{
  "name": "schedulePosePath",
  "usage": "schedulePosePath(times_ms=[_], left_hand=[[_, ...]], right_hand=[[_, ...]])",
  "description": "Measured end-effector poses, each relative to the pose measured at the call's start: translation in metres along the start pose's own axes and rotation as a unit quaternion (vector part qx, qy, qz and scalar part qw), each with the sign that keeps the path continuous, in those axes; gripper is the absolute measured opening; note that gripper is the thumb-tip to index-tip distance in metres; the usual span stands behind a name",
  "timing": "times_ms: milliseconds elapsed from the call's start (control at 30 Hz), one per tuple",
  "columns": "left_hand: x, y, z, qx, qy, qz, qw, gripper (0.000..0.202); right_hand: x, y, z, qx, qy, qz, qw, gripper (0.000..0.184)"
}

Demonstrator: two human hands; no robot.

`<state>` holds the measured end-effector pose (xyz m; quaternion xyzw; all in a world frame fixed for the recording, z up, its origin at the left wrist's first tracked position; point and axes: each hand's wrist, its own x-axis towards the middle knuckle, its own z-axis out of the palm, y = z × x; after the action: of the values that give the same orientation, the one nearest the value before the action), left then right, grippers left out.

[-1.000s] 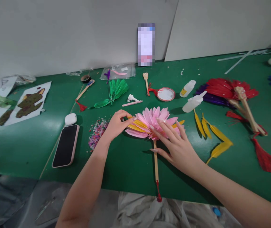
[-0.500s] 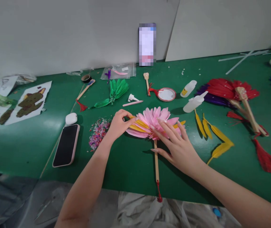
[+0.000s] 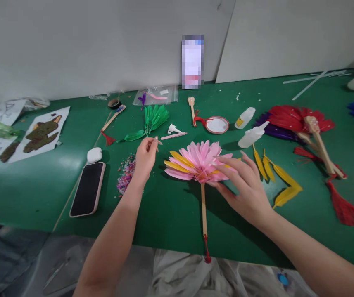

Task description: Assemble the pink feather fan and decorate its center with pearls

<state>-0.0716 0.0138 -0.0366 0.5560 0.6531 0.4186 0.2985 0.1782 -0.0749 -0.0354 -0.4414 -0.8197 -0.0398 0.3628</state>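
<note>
A feather fan (image 3: 206,161) with pink and some yellow feathers lies in front of me. Its wooden handle (image 3: 204,210) points towards me and ends in a red cord. Over the fan's right side is my right hand (image 3: 245,189), open with fingers spread, its tips at or just above the feathers; contact is unclear. Left of the fan, apart from it, my left hand (image 3: 146,160) is raised with thumb and fingertips pinched together. Anything in that pinch is too small to make out. Loose yellow feathers (image 3: 288,194) lie to the right of my right hand.
Glue bottles (image 3: 253,135) and a shallow dish (image 3: 217,124) stand behind the fan. Green feathers (image 3: 156,117) lie farther back. Colourful bits (image 3: 125,177) and a phone (image 3: 87,189) are at left. A red feather fan (image 3: 300,119) lies at right. Another phone (image 3: 193,62) leans on the wall.
My left hand has left the fan's left feathers and moved left and slightly up. My right hand has lifted and shifted right, uncovering more of the fan's centre.
</note>
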Motion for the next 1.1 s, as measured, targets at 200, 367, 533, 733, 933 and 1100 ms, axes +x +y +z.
schedulePosePath(times_ms=[200,367,533,733,933,1100], left_hand=[[-0.002,0.001,0.000,0.053,0.011,0.038,0.998,0.034],[-0.002,-0.002,0.002,0.074,0.016,0.068,0.995,0.040],[-0.001,-0.008,0.002,0.091,0.023,0.105,0.990,0.040],[-0.003,0.000,0.005,0.103,-0.004,0.181,0.978,0.030],[-0.005,-0.002,0.010,0.105,0.029,0.207,0.972,0.026],[-0.011,0.008,0.003,0.094,0.104,0.219,0.966,0.027]], right_hand=[[0.006,0.015,-0.012,0.041,0.124,0.052,0.990,0.011],[0.012,0.030,-0.025,0.061,0.176,0.170,0.968,0.017],[-0.001,0.040,-0.045,-0.042,0.072,0.185,0.979,0.031],[-0.049,0.009,-0.063,-0.135,-0.029,0.148,0.979,0.041],[-0.080,-0.013,-0.067,-0.180,-0.068,0.230,0.954,0.049],[-0.081,-0.001,-0.056,-0.269,-0.251,0.358,0.858,0.050]])
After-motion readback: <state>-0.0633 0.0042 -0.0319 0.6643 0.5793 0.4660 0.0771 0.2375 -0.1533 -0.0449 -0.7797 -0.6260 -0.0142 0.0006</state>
